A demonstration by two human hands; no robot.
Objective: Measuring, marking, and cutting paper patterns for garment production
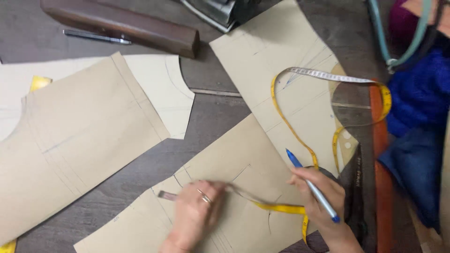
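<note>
Lower centre of frame, the left hand (197, 211) presses the yellow tape measure (281, 208) flat along the paper pattern piece (243, 164) while the right hand (323, 199), fingers closed round a blue pen (311, 185), pins its other end, looking ready to mark.

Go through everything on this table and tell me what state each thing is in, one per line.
left hand: flat, pressing the tape onto the near paper pattern piece
right hand: closed on the blue pen, also pinching the tape
yellow measuring tape: unrolled, looped over the paper
left pattern piece: lying flat, overlapping another sheet
wooden block: lying on its side
</note>
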